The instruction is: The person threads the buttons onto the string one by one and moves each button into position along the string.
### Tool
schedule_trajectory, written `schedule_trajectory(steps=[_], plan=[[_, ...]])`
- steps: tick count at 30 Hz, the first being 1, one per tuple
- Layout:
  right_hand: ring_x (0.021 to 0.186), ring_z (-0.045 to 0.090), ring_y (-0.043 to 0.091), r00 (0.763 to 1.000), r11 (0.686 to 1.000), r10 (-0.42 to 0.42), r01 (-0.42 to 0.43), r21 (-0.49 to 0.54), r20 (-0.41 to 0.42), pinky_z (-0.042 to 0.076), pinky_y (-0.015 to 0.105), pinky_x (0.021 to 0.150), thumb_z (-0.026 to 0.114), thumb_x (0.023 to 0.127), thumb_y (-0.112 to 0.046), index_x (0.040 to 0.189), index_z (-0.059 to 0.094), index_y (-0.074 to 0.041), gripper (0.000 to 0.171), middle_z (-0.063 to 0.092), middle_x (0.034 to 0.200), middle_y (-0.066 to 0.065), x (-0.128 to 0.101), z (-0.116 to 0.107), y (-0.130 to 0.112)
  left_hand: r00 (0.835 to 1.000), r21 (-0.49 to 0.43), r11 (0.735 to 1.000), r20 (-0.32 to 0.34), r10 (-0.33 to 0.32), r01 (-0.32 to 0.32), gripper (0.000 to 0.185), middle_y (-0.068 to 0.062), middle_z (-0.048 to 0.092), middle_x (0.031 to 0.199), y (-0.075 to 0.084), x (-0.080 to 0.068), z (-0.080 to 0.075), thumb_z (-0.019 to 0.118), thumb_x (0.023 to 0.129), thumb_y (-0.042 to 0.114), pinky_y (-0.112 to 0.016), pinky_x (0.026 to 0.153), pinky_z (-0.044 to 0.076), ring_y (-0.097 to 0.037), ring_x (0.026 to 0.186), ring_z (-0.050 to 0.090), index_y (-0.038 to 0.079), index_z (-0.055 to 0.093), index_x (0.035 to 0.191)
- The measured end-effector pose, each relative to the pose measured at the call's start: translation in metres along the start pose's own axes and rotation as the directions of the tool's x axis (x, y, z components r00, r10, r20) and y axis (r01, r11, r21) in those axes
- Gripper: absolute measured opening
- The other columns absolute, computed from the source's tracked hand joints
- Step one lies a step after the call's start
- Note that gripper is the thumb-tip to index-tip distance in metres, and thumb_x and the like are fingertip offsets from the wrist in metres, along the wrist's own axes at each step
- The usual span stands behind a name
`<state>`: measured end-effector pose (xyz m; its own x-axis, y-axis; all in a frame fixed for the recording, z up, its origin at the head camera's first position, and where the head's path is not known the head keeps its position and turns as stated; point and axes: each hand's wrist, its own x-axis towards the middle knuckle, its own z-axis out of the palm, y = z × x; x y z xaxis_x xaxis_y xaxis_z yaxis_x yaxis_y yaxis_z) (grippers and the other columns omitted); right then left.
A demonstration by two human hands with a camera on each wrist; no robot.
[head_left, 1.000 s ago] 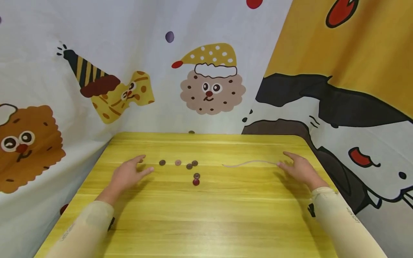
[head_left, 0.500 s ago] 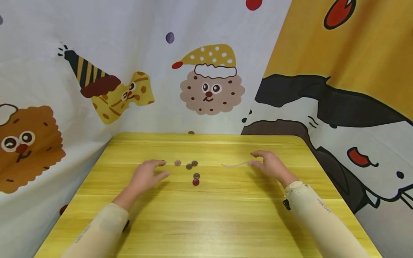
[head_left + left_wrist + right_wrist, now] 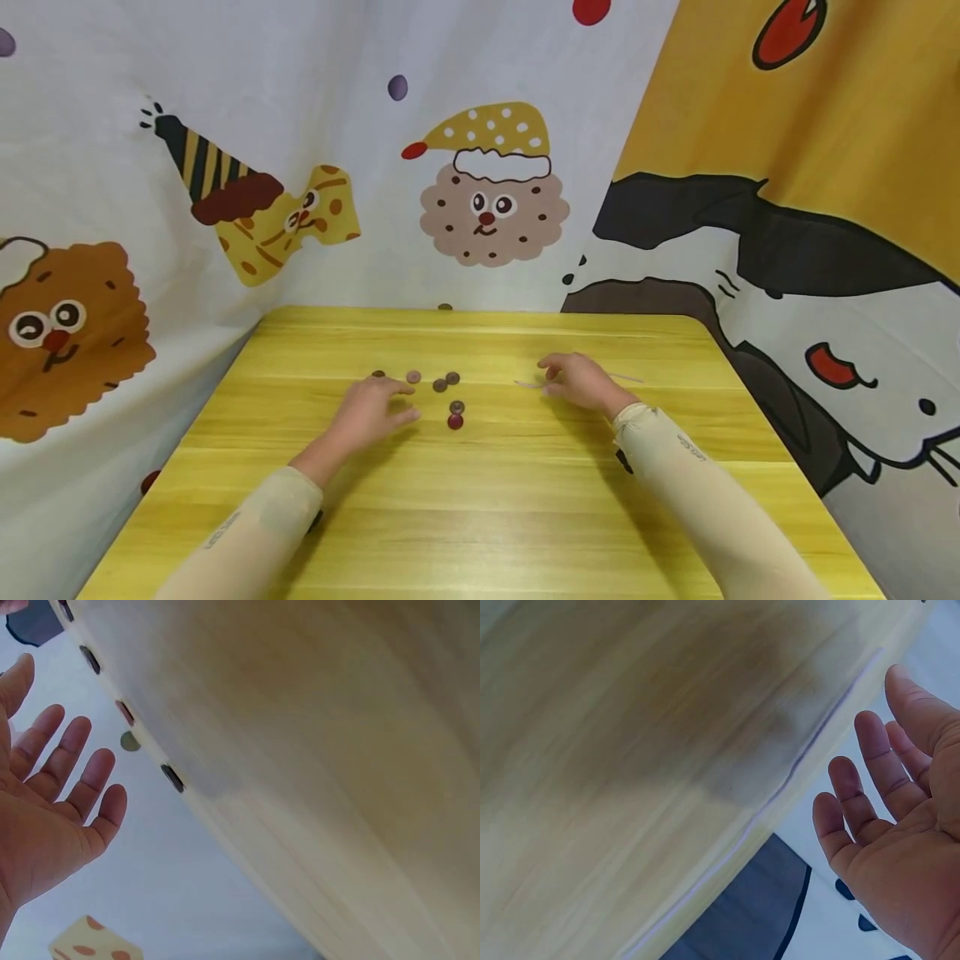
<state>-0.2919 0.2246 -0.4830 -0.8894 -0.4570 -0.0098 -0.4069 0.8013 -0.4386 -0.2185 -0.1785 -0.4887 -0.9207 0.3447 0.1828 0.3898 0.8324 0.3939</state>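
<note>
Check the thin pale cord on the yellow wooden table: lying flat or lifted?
Lying flat. The thin pale cord rests on the yellow wooden table; the right hand hovers over its middle, fingers open, not gripping it.

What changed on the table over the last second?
Both hands slid inward: the left hand moved right to the row of beads, and the right hand moved left along the thin cord, now over its near end. Neither has gripped anything. Beads, cord and table kept their places.

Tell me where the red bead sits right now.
In the head view the red bead lies near the middle of the yellow table, just in front of a dark bead and right of the left hand.
</note>
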Motion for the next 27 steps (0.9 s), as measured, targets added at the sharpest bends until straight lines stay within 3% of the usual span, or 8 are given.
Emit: schedule_trajectory(steps=[6, 14, 23, 27], plan=[[0.106, 0.073, 0.025, 0.999, 1.000, 0.007, -0.007, 0.015, 0.035, 0.059, 0.048, 0.099, 0.081, 0.097, -0.018, 0.144, 0.064, -0.003, 0.052, 0.079, 0.114, 0.009, 0.013, 0.011, -0.005, 0.999, 0.005, 1.000, 0.032, 0.003, -0.003, 0.043, -0.010, 0.079, 0.126, 0.011, 0.003, 0.006, 0.085, 0.093, 0.037, -0.062, 0.109, 0.051, -0.037, 0.120, 0.071, 0.010, 0.077, 0.125], [0.104, 0.074, 0.026, 0.998, 1.000, 0.003, -0.001, -0.020, 0.058, 0.059, 0.048, 0.097, 0.081, 0.098, -0.019, 0.143, 0.065, -0.006, 0.050, 0.079, 0.111, 0.007, 0.025, 0.018, -0.014, 0.998, 0.005, 1.000, 0.063, -0.012, 0.012, 0.044, -0.019, 0.063, 0.151, 0.020, 0.007, 0.010, 0.086, 0.092, 0.040, -0.072, 0.118, 0.038, -0.046, 0.134, 0.061, 0.013, 0.077, 0.126], [0.110, 0.074, 0.029, 0.995, 0.997, 0.046, -0.040, -0.064, 0.090, 0.059, 0.047, 0.097, 0.073, 0.102, -0.014, 0.138, 0.067, -0.009, 0.037, 0.079, 0.118, 0.013, 0.031, 0.022, -0.021, 0.993, 0.011, 1.000, 0.114, 0.027, -0.028, 0.049, -0.008, 0.077, 0.133, 0.031, 0.017, 0.023, 0.092, 0.083, 0.043, -0.066, 0.122, 0.038, -0.046, 0.146, 0.053, 0.015, 0.080, 0.122], [0.112, 0.073, 0.030, 0.993, 0.994, 0.073, -0.065, -0.083, 0.096, 0.058, 0.048, 0.099, 0.071, 0.104, -0.013, 0.137, 0.068, -0.011, 0.033, 0.078, 0.119, 0.012, 0.032, 0.024, -0.024, 0.990, 0.027, 0.996, 0.114, 0.082, -0.085, 0.045, -0.004, 0.081, 0.121, 0.037, 0.022, 0.031, 0.092, 0.083, 0.044, -0.064, 0.121, 0.040, -0.038, 0.130, 0.067, 0.017, 0.081, 0.117]])
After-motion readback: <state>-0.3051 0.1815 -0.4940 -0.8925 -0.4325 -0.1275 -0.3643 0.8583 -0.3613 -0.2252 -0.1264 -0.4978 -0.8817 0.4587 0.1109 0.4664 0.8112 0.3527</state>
